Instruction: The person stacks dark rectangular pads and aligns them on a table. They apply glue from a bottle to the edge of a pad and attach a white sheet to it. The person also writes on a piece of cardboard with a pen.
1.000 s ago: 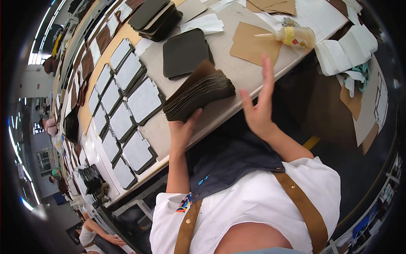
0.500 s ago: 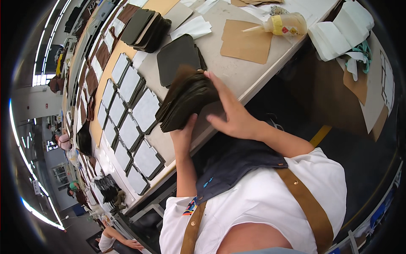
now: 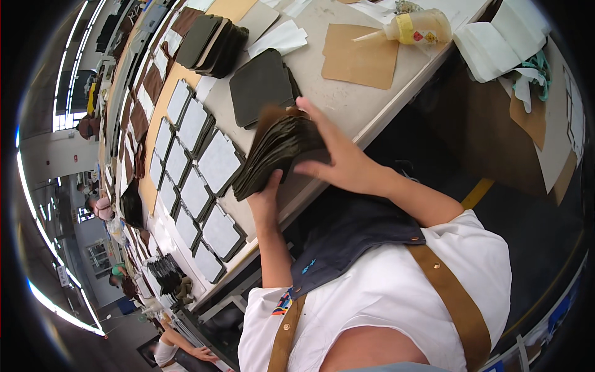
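Observation:
A thick stack of dark olive-brown flat pieces, their edges fanned, is held tilted over the table's near edge. My left hand grips it from below at its near left end, with the thumb on the front side and the other fingers hidden behind. My right hand spans the right end, fingers along the top edge and thumb lower down. The uppermost edge of the stack is smeared by motion. Just beyond it lies another stack of dark rounded pieces on the table.
Rows of small dark stacks topped with white sheets cover the table's left part. Farther back stands a taller dark stack. A brown card lies by a squeeze bottle with a yellow band. White folded material sits at the right.
The stack in my hands has fanned out more and shifted slightly nearer. My right thumb has moved a little left, toward the stack. The view has shifted slightly.

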The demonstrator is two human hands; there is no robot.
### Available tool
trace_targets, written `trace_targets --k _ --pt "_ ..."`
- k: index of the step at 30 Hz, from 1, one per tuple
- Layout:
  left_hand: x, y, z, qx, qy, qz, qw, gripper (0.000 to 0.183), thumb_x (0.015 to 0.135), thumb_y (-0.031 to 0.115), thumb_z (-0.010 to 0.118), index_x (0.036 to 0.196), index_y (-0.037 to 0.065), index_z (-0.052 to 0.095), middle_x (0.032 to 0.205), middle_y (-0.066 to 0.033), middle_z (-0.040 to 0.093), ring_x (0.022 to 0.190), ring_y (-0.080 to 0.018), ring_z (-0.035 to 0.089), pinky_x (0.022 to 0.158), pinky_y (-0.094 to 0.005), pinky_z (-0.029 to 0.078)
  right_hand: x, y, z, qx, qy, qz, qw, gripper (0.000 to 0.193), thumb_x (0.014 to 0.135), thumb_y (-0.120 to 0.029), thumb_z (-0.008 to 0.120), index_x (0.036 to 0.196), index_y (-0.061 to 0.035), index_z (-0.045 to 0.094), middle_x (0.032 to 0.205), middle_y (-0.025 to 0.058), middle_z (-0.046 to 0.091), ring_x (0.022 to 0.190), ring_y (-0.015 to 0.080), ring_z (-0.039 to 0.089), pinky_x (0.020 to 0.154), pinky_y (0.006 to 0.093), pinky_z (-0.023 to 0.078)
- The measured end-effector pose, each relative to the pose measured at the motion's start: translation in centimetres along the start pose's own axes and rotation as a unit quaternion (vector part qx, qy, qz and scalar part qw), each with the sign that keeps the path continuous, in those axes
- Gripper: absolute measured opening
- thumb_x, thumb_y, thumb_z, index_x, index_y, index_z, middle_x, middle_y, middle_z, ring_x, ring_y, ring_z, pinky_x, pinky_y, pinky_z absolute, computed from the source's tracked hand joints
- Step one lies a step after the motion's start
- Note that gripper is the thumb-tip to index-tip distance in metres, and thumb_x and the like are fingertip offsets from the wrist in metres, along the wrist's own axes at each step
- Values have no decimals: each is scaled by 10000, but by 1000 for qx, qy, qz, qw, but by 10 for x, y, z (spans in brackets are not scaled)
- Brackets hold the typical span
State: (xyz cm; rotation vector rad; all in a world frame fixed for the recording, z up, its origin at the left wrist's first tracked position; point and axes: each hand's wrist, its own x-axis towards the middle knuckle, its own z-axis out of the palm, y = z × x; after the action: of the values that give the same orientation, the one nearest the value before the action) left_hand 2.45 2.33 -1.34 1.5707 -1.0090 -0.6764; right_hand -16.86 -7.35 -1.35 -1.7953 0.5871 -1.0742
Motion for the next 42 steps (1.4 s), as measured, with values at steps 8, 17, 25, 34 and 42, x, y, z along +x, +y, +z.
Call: trace_targets --k 8,17,25,34,42 --pt "3 -6 -10 2 17 -45 999 464 806 -36 708 1249 -36 570 1177 -91 636 1092 -205 586 987 -323 439 11 17 -36 -84 -45 -22 995 645 726 -56 760 1312 -49 491 1221 137 579 1165 337 516 1028 407 387" --pt "1 -6 -16 -6 -11 -59 998 411 794 -38 742 1185 -14 618 1144 -78 648 1040 -177 593 941 -312 455 15 25 -34 -143 -37 -89 985 313 738 -74 739 1017 -33 604 956 109 617 967 320 573 912 407 424" --pt "4 0 3 -32 33 -43 998 380 825 3 729 1191 -24 628 1172 -83 642 1076 -190 590 972 -307 442 -7 12 -33 -201 101 -35 974 565 807 -87 709 1317 -2 482 1283 188 550 1207 347 516 1025 433 396" --pt "4 -4 -4 -36 29 -17 999 441 815 60 757 1216 -36 603 1193 -93 631 1100 -208 583 996 -330 433 -15 1 -5 -117 -24 -37 992 968 827 -186 722 1512 71 89 1541 295 211 1404 454 266 1154 477 231" --pt "0 -7 -4 -81 22 -22 996 562 791 105 778 1283 -38 547 1242 -111 601 1139 -227 567 1014 -346 425 -2 0 -1 -31 78 2 996 1030 851 -246 729 1526 45 7 1580 274 103 1452 431 180 1178 459 196"
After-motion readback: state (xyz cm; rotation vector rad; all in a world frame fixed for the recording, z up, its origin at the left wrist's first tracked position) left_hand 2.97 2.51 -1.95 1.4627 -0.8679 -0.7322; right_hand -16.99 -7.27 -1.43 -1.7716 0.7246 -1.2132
